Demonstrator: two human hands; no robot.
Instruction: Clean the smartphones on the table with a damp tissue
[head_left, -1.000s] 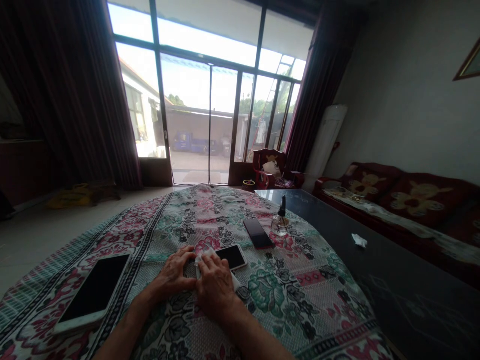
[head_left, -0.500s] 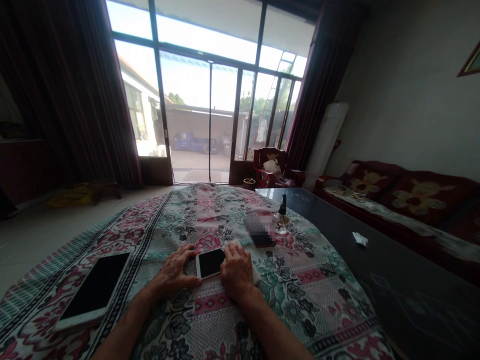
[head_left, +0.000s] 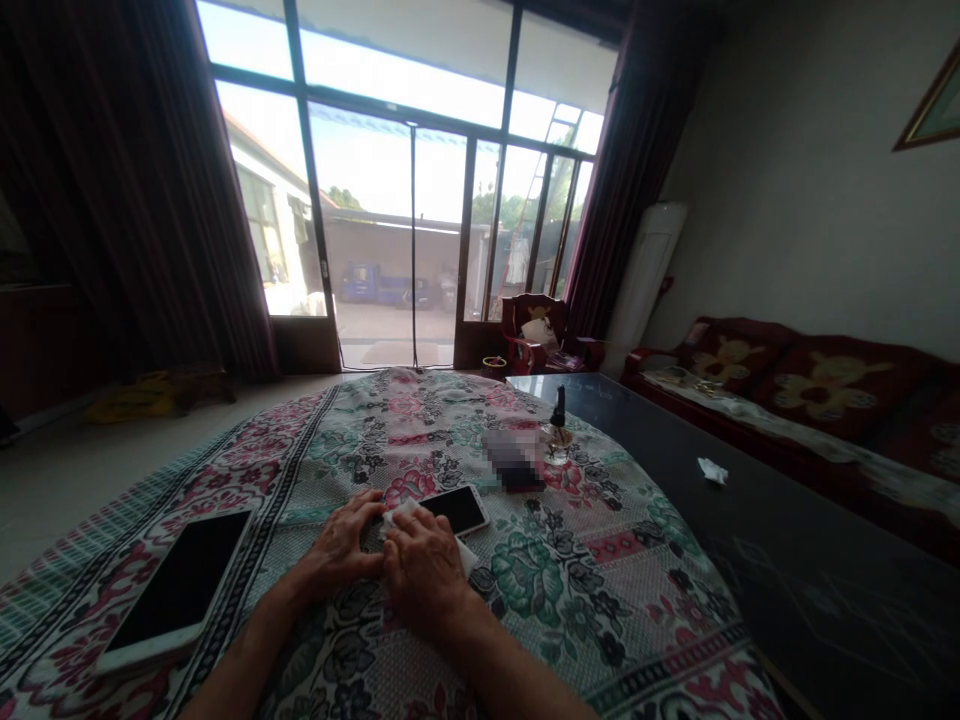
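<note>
white phone (head_left: 455,510) lying crosswise | right hand (head_left: 424,572) grasping tissue (head_left: 399,514) | left hand (head_left: 339,548) fingers curled

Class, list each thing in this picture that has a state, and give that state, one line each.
Left hand: resting on the flowered tablecloth, curled.
Right hand: holding the white tissue.
Small phone: face up, screen dark.
Large phone: face up, screen dark.
Curtains: drawn back.
</note>
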